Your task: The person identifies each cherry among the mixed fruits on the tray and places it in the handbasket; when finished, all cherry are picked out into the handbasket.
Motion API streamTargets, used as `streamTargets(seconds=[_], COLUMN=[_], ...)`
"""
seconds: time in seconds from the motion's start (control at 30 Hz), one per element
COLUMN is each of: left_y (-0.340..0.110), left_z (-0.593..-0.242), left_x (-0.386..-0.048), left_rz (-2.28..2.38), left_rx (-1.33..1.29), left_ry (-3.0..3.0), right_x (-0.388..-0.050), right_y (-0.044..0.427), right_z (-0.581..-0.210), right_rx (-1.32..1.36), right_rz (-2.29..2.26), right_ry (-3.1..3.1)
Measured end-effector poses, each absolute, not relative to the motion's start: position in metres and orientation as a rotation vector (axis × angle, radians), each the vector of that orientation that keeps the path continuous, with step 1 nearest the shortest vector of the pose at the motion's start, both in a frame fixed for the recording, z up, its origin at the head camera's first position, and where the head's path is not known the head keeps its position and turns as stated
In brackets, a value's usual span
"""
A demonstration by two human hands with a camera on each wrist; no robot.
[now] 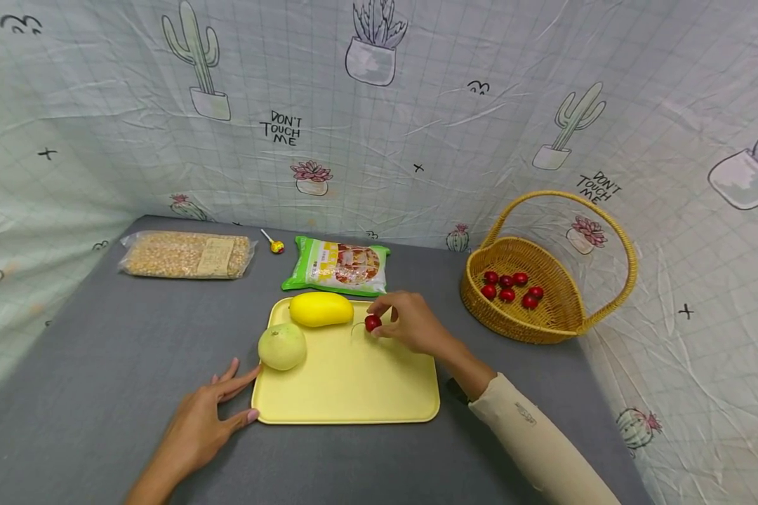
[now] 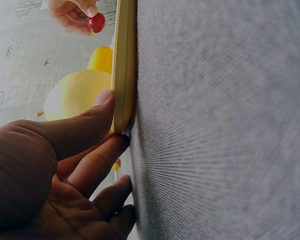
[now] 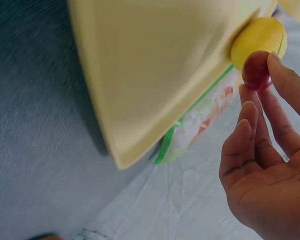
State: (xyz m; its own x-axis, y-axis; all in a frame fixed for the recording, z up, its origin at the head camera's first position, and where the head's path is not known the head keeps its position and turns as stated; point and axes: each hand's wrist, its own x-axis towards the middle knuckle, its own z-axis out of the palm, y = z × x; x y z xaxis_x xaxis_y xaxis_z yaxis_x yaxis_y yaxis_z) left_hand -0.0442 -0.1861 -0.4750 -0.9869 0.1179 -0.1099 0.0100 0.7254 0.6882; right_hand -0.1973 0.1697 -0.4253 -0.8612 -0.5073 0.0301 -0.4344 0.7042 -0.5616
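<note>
Between thumb and fingertips my right hand (image 1: 413, 324) pinches a red cherry (image 1: 373, 322) with a thin stem, above the yellow tray (image 1: 373, 386). The same cherry (image 3: 256, 71) shows in the right wrist view. My left hand (image 1: 198, 424) touches the tray's left edge; in the left wrist view its thumb (image 2: 97, 110) lies against the rim and its other fingers spread near the table. A yellow mango (image 1: 321, 309) lies in the tray's back left part. In front of it, by the left rim, sits a round pale green fruit (image 1: 281, 346).
A wicker basket (image 1: 524, 330) with a tall handle stands at the right, holding several cherries (image 1: 507, 294). Behind the tray lies a green and white food packet (image 1: 344, 266). Farther left are a lollipop (image 1: 277, 247) and a clear bag of yellow kernels (image 1: 177, 254). Patterned cloth hangs behind the grey table.
</note>
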Motion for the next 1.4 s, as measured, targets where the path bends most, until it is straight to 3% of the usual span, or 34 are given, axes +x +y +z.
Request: streamTargets(seconds=[1.4], left_y=[-0.186], left_z=[-0.474], left_x=[-0.044], left_rz=[1.065], left_rx=[0.115], left_ry=[2.802], right_x=[-0.204], right_y=[0.279], right_z=[-0.377], right_rx=[-0.371], right_rz=[-1.184], right_ry=[3.094])
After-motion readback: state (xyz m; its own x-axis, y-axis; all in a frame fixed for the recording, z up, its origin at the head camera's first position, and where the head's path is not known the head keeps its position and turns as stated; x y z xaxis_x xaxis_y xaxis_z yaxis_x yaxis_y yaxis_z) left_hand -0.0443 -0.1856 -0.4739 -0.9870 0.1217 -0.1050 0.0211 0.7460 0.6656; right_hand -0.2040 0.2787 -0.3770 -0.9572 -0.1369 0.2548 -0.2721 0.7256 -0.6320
